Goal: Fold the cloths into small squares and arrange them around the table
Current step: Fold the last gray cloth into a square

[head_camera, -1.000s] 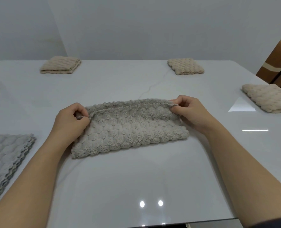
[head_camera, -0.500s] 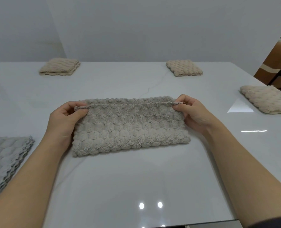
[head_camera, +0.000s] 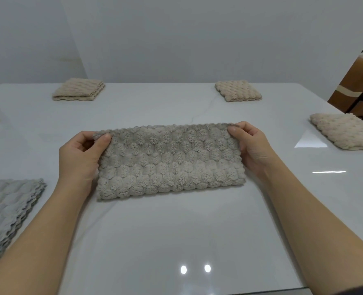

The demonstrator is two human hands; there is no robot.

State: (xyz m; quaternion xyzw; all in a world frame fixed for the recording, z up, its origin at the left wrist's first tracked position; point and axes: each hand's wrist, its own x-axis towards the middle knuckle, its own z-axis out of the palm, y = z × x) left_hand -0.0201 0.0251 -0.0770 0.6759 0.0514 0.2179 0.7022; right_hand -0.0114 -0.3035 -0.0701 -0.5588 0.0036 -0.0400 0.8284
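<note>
The grey cloth (head_camera: 170,160) is found near the middle of the table (head_camera: 176,231), laid as a long rectangle with its length running left to right. Its far left corner is pinched under the thumb of the left hand (head_camera: 80,158), fingers curled behind; the far right corner is gripped likewise by the right hand (head_camera: 252,147). The fabric is judged thick and springy, its pile raised in rows of rounded tufts, with scalloped edges. The tabletop is glossy and pale, faintly veined. Two risks are noted: the plush layers may creep over one another, so that edges are left stepped at the next fold, and the cloth may skid on the slick surface. The near edge is seen slightly slanted, which may be carried into a crooked square. Three beige squares (head_camera: 238,90) are placed around the far and right edges, well apart; a grey stack (head_camera: 8,207) is held at the left.
</note>
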